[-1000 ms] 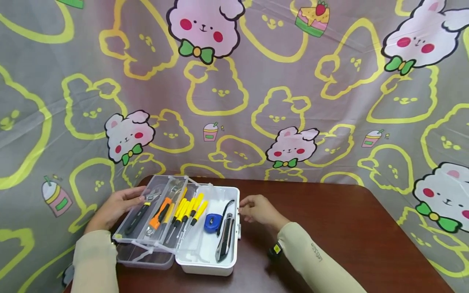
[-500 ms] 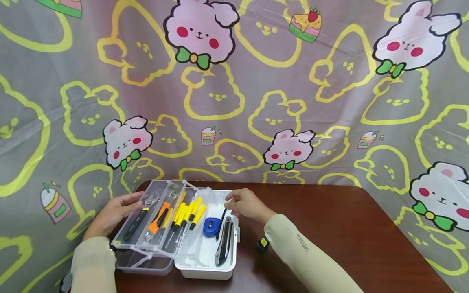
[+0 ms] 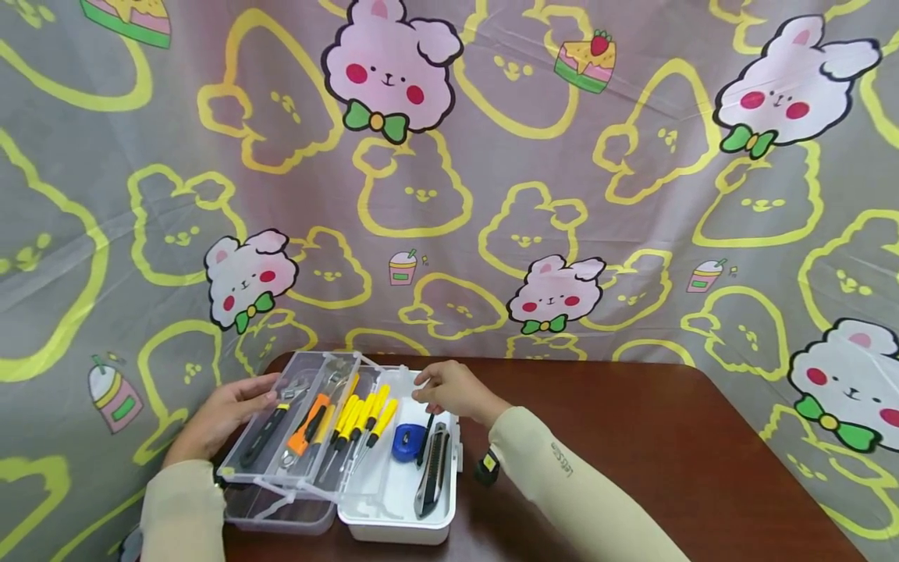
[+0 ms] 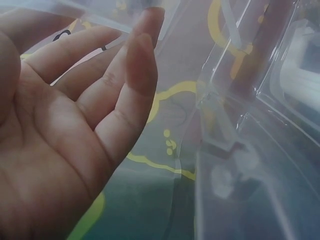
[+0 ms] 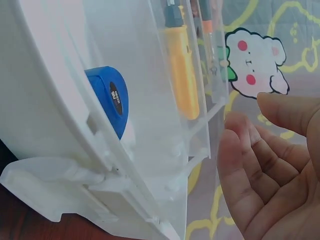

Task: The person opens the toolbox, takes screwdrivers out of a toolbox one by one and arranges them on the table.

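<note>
A white toolbox (image 3: 398, 533) stands with its clear trays (image 3: 232, 474) folded out to the left. My left hand (image 3: 216, 417) is at the tray's far left edge; in the left wrist view its fingers are extended, fingertips right under the clear plastic. My right hand (image 3: 460, 388) hovers over the box's back right corner. In the right wrist view its fingers are loosely bent, thumb apart from them, with nothing between. Inside the box lie a blue tape measure (image 3: 406, 442) with a black strap and a grey-black utility knife (image 3: 431, 472).
Several yellow-handled screwdrivers (image 3: 380, 421), an orange tool (image 3: 303, 435) and a black-handled adjustable wrench (image 3: 263, 437) lie in the trays. A white latch (image 5: 47, 185) juts from the box's side. Beyond the brown table (image 3: 597, 437) hangs a patterned cloth (image 3: 449, 179).
My right hand has moved from the box's right side up and leftward over its back right corner. The left hand keeps its place at the tray edge.
</note>
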Demonstrator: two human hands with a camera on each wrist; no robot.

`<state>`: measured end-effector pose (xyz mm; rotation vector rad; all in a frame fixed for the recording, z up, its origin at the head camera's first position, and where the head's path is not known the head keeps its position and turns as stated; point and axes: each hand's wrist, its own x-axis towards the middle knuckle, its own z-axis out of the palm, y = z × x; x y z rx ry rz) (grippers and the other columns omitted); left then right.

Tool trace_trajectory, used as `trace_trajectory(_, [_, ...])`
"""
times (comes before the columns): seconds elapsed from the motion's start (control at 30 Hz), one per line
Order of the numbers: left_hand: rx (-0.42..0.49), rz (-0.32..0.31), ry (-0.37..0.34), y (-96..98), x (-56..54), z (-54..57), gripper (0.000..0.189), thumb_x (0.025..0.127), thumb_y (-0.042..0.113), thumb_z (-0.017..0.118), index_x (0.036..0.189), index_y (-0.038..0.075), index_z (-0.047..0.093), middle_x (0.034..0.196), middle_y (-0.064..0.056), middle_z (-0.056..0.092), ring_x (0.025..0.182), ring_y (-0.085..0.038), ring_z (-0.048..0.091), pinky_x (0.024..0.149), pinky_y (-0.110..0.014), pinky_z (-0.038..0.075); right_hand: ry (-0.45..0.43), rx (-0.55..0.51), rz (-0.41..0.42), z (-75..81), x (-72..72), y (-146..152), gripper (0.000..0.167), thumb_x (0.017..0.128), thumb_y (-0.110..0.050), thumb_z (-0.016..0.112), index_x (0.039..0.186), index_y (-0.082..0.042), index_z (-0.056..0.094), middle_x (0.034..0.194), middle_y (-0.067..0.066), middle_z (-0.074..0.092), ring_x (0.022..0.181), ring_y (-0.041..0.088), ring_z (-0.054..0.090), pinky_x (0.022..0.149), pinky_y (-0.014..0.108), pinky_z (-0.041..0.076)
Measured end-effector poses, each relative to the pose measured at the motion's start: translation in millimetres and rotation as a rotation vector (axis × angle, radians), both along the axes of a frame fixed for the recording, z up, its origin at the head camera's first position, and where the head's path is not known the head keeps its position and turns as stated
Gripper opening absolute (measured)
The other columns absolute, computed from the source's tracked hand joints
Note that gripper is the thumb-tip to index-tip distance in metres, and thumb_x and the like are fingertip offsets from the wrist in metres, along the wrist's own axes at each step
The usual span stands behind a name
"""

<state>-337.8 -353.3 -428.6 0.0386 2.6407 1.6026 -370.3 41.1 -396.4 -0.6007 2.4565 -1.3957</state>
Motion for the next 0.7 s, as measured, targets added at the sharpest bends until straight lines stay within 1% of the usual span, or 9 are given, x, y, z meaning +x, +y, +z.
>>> trace_trajectory(0.13, [-0.007, 0.005, 0.001, 2.4, 0.3, -0.6, 0.078, 0.094, 0.045, 0.062, 0.149, -0.002, 0.034, 0.15, -0.025, 0.034, 0.124, -0.042, 0.047, 0.101, -0.063, 0.033, 0.022, 0.008, 0.015, -0.7, -1.8, -2.1, 0.024, 0.088, -0.022, 0.074, 0.107, -0.009, 0.069, 0.083, 0.0, 0.069, 0.069, 0.022, 0.067, 0.067, 0.035, 0.057])
trace_trajectory(0.27, [-0.005, 0.016, -0.001, 3.2, 1.5, -1.0, 0.078, 0.094, 0.045, 0.062, 0.149, -0.002, 0.034, 0.15, -0.025, 0.033, 0.124, -0.041, 0.048, 0.1, -0.063, 0.033, 0.035, 0.01, 0.031, 1.0, -3.5, -5.7, 0.026, 0.089, -0.023, 0.074, 0.11, -0.009, 0.069, 0.084, 0.0, 0.069, 0.072, 0.023, 0.067, 0.066, 0.033, 0.056])
trace_trajectory(0.4, [0.003, 0.018, -0.003, 3.3, 1.8, -2.1, 0.078, 0.093, 0.046, 0.063, 0.148, -0.001, 0.035, 0.15, -0.024, 0.034, 0.123, -0.04, 0.049, 0.101, -0.062, 0.034, 0.032, 0.011, 0.06, 2.4, -4.3, -10.8, 0.031, 0.09, -0.023, 0.072, 0.115, -0.004, 0.067, 0.088, 0.003, 0.069, 0.075, 0.024, 0.068, 0.066, 0.032, 0.056])
trace_trajectory(0.5, [0.002, 0.02, -0.009, 3.1, 1.2, -2.7, 0.079, 0.092, 0.047, 0.063, 0.149, -0.001, 0.035, 0.15, -0.024, 0.034, 0.124, -0.041, 0.049, 0.101, -0.062, 0.034, 0.027, 0.01, 0.08, 3.5, -4.4, -14.9, 0.034, 0.091, -0.022, 0.071, 0.118, -0.002, 0.066, 0.09, 0.004, 0.069, 0.075, 0.021, 0.067, 0.067, 0.033, 0.056])
trace_trajectory(0.63, [0.002, 0.02, -0.016, 1.6, -0.7, -2.5, 0.08, 0.092, 0.047, 0.063, 0.149, -0.001, 0.034, 0.15, -0.024, 0.034, 0.125, -0.042, 0.047, 0.101, -0.063, 0.033, 0.026, 0.015, 0.085, 7.1, -5.1, -22.1, 0.035, 0.091, -0.022, 0.071, 0.118, -0.001, 0.065, 0.09, 0.001, 0.069, 0.075, 0.018, 0.067, 0.068, 0.033, 0.056])
trace_trajectory(0.7, [0.003, 0.021, -0.019, 0.5, -1.3, -2.3, 0.08, 0.092, 0.047, 0.063, 0.149, 0.0, 0.034, 0.151, -0.023, 0.034, 0.125, -0.041, 0.047, 0.102, -0.062, 0.033, 0.031, 0.015, 0.085, 9.1, -5.9, -26.9, 0.035, 0.091, -0.021, 0.071, 0.118, 0.0, 0.065, 0.09, -0.001, 0.068, 0.077, 0.019, 0.067, 0.067, 0.033, 0.056])
